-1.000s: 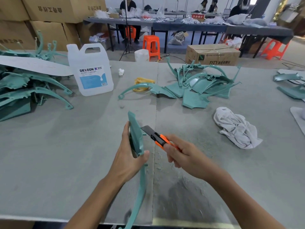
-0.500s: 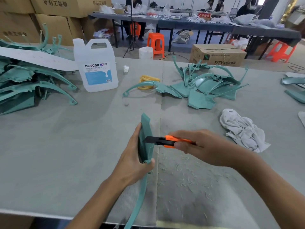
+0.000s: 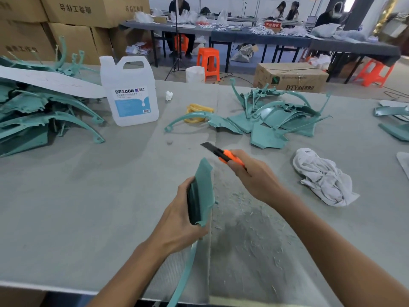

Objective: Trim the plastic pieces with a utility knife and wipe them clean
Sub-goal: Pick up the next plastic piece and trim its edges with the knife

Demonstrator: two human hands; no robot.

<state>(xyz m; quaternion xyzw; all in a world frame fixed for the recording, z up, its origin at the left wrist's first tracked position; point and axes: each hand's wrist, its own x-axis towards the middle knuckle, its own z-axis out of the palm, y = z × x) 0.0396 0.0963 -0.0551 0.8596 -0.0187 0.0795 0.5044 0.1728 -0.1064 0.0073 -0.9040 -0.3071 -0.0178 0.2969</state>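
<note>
**While the knife hangs clear, the piece stands in your left hand**

Where the two grey felt sheets of the table (image 3: 88, 196) meet at a seam, your left hand (image 3: 177, 220) wraps its fingers round the piece (image 3: 202, 187). It is smooth teal plastic: a broad flat panel held upright, narrowing below your palm into a long thin curved strip that runs down past the table's near edge. Your right hand (image 3: 254, 176) grips the knife (image 3: 223, 155) by its orange handle. The dark blade is out and points up and left, apart from the panel and beyond its top edge.

Pale shavings (image 3: 250, 229) litter the felt right of the seam, under your right forearm. Open felt lies to the left of your left hand.

A crumpled white rag (image 3: 321, 176) lies near, on the right. Beyond the blade is a heap (image 3: 276, 120) of teal pieces. A bigger tangle (image 3: 33, 116) sits far left, with a translucent jug (image 3: 130, 94) and a yellow coil (image 3: 199, 110) between the two.
</note>
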